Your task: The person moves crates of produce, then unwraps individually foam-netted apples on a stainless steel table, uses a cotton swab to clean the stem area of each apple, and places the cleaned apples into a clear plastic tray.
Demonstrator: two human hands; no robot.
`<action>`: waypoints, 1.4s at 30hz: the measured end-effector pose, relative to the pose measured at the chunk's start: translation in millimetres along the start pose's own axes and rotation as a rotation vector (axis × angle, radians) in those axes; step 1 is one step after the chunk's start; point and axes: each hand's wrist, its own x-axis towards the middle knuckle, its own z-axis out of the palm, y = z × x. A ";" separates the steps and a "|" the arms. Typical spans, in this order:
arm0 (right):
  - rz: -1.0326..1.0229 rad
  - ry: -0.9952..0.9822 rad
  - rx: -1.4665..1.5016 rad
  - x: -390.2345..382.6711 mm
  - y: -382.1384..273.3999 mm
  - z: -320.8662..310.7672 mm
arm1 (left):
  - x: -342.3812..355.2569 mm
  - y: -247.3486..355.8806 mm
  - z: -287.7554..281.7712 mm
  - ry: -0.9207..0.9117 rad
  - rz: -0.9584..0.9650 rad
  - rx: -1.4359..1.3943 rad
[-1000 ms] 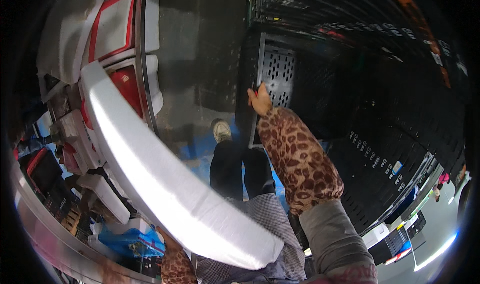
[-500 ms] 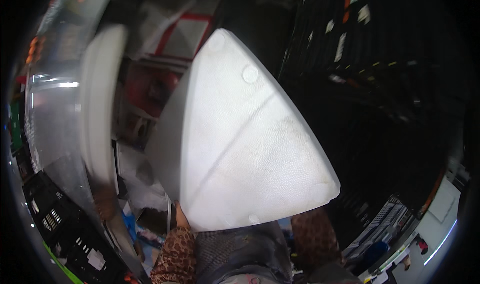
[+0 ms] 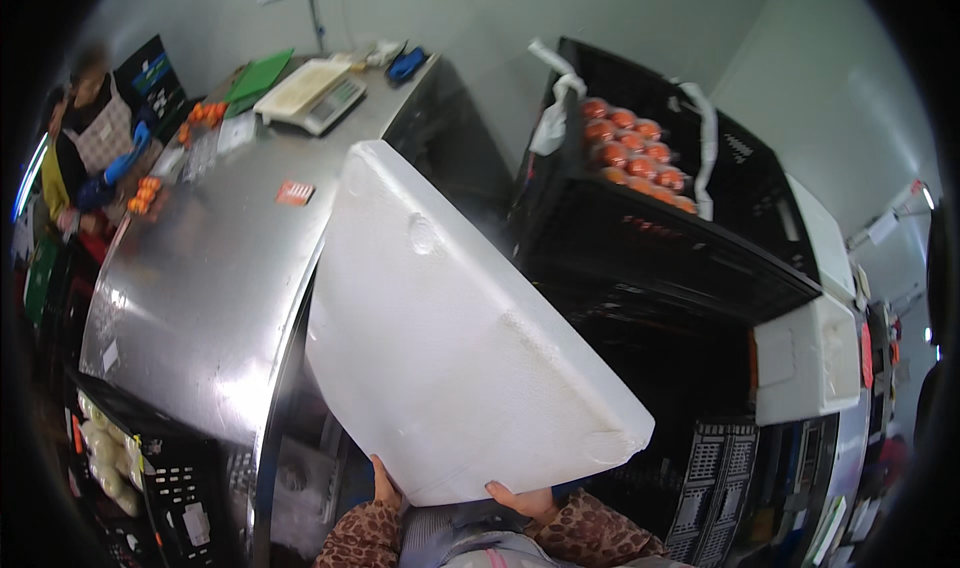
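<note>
A large white polystyrene foam box (image 3: 440,338) fills the middle of the head view, tilted, with its broad flat face toward me. My left hand (image 3: 385,485) holds its near left corner, with the thumb side showing and the other fingers hidden behind the foam. Along the near edge, my right hand (image 3: 525,502) grips the box with the thumb laid on the foam. The rest of that hand's fingers are out of sight under it. Both sleeves are brown with a spotted pattern.
Left of the box lies a steel table (image 3: 210,278) with a weighing scale (image 3: 315,96) and small orange fruit (image 3: 145,196). A person (image 3: 105,128) works there. Black crates stand at right, the top crate (image 3: 660,238) holding wrapped red-orange fruit (image 3: 635,148). Another foam box (image 3: 805,358) sits farther right.
My view has lifted, bringing the steel table, wall and fruit crate into sight. The box has tilted and sits lower in view. My right hand now shows at its near edge.
</note>
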 end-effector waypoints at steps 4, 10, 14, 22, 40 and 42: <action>-0.145 0.116 -0.054 -11.5 -23.9 -34.3 | -11.3 33.1 38.1 -0.155 0.068 0.070; -0.188 0.433 0.282 -14.8 -23.4 -75.2 | -23.7 96.8 76.0 -0.412 0.203 0.022; -0.297 0.426 0.635 2.9 -45.9 -104.0 | -52.2 176.9 169.8 -0.447 0.252 -0.019; 0.114 0.478 0.376 -15.4 -85.9 -89.6 | -4.0 370.4 420.3 -0.846 0.620 0.426; 0.707 1.242 -0.175 -313.4 -27.9 37.3 | -107.5 102.5 618.4 -1.383 1.077 0.831; 0.623 1.212 -0.081 -319.9 -19.7 36.1 | -174.5 114.1 615.2 -1.421 1.314 0.862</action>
